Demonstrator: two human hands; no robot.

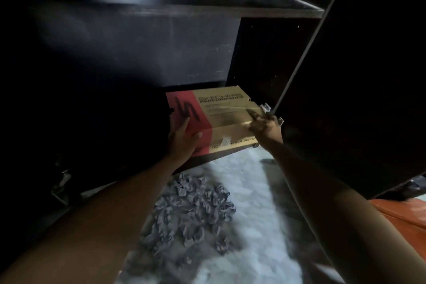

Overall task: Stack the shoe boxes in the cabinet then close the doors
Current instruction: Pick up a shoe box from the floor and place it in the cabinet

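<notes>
A tan and red Skechers shoe box (221, 113) sits at the bottom of the dark cabinet (143, 53), its front edge near the cabinet's floor lip. My left hand (182, 138) grips the box's red left end, thumb on the lid. My right hand (262, 125) holds the box's right front corner, fingers over the lid. The right cabinet door (359, 90) stands open beside my right arm. An orange box (401, 214) lies on the floor at the right edge.
A dark shelf (230, 7) spans the cabinet above the box. Crumpled grey paper (191, 210) lies in a heap on the pale floor in front of the cabinet. A metal hinge (265, 107) shows by the door's lower edge.
</notes>
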